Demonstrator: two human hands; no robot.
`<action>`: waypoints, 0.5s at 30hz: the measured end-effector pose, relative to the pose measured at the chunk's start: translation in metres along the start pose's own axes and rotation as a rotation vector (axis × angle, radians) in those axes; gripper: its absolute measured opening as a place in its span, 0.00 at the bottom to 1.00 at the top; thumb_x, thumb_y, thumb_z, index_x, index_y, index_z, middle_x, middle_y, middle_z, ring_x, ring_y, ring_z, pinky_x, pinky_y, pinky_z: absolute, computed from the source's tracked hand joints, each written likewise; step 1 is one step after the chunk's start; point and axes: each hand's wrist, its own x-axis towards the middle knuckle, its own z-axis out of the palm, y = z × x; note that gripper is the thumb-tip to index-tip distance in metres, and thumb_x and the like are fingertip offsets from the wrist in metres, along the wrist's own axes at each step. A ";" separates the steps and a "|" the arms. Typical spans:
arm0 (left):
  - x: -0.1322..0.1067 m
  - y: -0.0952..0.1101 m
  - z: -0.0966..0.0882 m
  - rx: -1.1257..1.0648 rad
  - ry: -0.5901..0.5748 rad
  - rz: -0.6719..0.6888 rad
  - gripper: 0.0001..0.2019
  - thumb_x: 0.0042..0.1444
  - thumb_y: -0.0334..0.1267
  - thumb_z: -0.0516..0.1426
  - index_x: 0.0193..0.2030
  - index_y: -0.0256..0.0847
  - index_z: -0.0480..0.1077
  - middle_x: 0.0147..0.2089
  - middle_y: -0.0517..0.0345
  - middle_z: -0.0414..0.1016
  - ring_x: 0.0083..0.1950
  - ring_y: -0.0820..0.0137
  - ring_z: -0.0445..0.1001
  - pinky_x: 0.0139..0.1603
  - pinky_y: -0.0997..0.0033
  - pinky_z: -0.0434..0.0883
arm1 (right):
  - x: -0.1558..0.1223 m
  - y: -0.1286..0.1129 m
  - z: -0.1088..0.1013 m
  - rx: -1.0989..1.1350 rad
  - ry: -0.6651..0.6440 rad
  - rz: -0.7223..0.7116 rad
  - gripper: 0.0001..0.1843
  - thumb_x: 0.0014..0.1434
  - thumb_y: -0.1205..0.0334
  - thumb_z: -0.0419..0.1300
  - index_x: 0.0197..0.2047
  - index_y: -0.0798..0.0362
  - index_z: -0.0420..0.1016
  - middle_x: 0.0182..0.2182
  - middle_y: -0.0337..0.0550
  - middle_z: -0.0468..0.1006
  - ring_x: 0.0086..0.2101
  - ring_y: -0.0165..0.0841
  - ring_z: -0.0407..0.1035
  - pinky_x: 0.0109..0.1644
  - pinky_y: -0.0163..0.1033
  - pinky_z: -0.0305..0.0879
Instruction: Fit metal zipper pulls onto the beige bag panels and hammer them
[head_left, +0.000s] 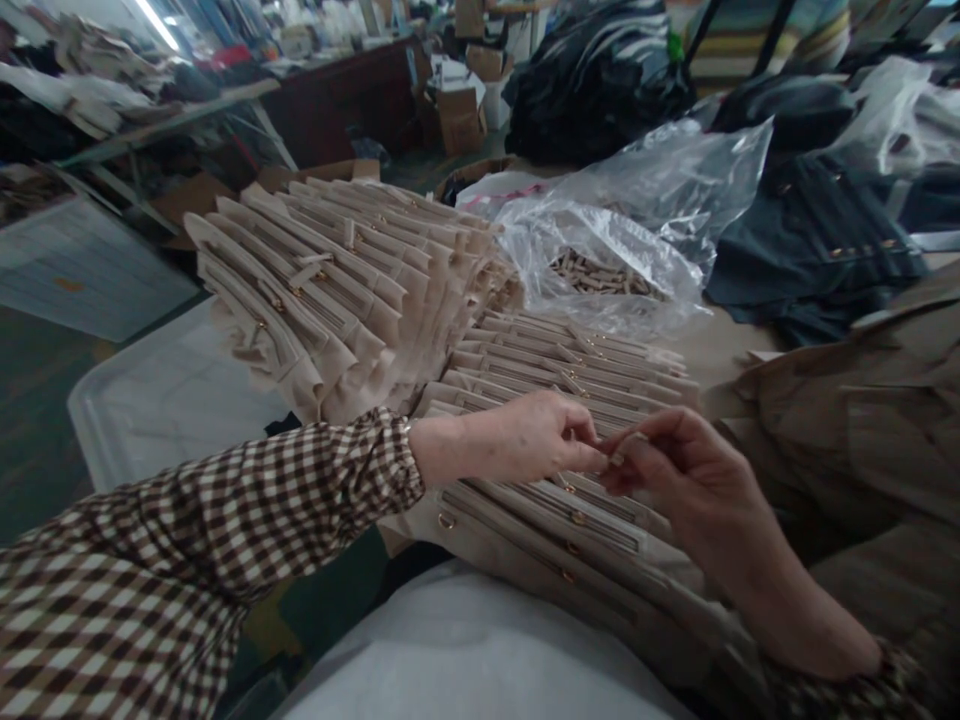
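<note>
My left hand [517, 437] reaches in from the left, its thumb and fingers pinched together. My right hand [686, 465] meets it fingertip to fingertip and pinches a small beige fabric tab [628, 447]. What lies between the left fingertips is too small to make out. Both hands are above a row of overlapping beige fabric pieces [480, 372] with zippers and gold-coloured metal pulls. One piece nearest me shows a gold ring [447, 521]. Farther left stands another thick stack of similar zippered pieces [360, 270].
Behind the row, a clear plastic bag [637, 235] holds many small brownish strips [600, 272]. Beige-brown fabric [885, 430] is heaped at right, with dark fabric pieces [817, 240] beyond. A translucent plastic bin [157, 390] sits at left. Cardboard boxes [460, 118] stand farther back.
</note>
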 end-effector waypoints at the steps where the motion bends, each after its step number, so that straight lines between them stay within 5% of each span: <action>1: -0.002 0.000 0.001 -0.062 -0.033 -0.067 0.12 0.59 0.46 0.59 0.35 0.37 0.70 0.24 0.66 0.66 0.25 0.77 0.65 0.27 0.76 0.63 | -0.003 0.000 -0.003 -0.153 -0.013 -0.056 0.08 0.61 0.56 0.59 0.34 0.50 0.68 0.24 0.37 0.76 0.22 0.29 0.71 0.27 0.33 0.68; 4: -0.007 -0.001 0.005 -0.256 -0.138 -0.139 0.20 0.58 0.55 0.58 0.30 0.39 0.65 0.22 0.68 0.60 0.21 0.79 0.59 0.21 0.77 0.57 | -0.011 -0.001 -0.004 -0.515 -0.036 -0.294 0.05 0.62 0.62 0.57 0.33 0.49 0.72 0.24 0.38 0.76 0.26 0.29 0.72 0.30 0.33 0.68; 8: -0.008 -0.003 0.011 -0.379 -0.203 -0.253 0.18 0.56 0.53 0.60 0.31 0.40 0.65 0.22 0.69 0.61 0.21 0.78 0.61 0.20 0.78 0.56 | -0.018 -0.003 0.000 -0.625 -0.040 -0.480 0.06 0.63 0.66 0.56 0.34 0.50 0.73 0.32 0.41 0.80 0.32 0.30 0.75 0.36 0.33 0.69; 11: -0.007 -0.004 0.012 -0.264 -0.212 -0.304 0.12 0.57 0.46 0.58 0.31 0.40 0.66 0.20 0.70 0.59 0.20 0.78 0.60 0.20 0.77 0.55 | -0.021 -0.004 -0.001 -0.622 -0.099 -0.411 0.06 0.61 0.65 0.58 0.32 0.50 0.74 0.28 0.39 0.78 0.28 0.29 0.73 0.32 0.32 0.67; 15: -0.007 -0.002 0.011 0.177 -0.162 -0.092 0.08 0.57 0.37 0.56 0.28 0.38 0.69 0.22 0.66 0.65 0.24 0.77 0.62 0.26 0.74 0.57 | -0.025 0.003 -0.004 -0.559 -0.286 -0.158 0.08 0.59 0.65 0.57 0.34 0.49 0.78 0.26 0.38 0.79 0.26 0.30 0.73 0.29 0.32 0.66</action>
